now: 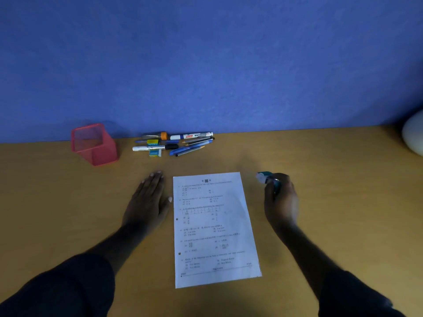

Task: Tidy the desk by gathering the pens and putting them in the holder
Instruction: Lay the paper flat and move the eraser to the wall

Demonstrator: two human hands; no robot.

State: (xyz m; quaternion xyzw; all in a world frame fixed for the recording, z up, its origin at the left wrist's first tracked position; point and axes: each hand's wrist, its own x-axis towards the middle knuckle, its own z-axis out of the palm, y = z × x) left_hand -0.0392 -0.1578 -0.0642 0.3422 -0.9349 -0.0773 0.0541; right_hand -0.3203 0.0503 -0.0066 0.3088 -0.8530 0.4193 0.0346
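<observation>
Paper (215, 229) between hands: left (148, 202) flat open, right (280, 200) gripping teal object (266, 178).

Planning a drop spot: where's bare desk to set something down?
Free: desk right of the printed sheet, and left of the left hand, below the red holder. Crowded: pen pile against the blue wall. Right hand grips a teal object.

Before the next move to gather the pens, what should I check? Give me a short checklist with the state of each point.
1. Red holder upright, opening free: ok.
2. Pens grouped near the wall, right of the holder: ok.
3. Left hand free, flat on the desk: ok.
4. Right hand free: not ok, it holds a teal object.
5. What that object is: cannot tell, blurred.
6. Paper away from the pens: ok.
</observation>
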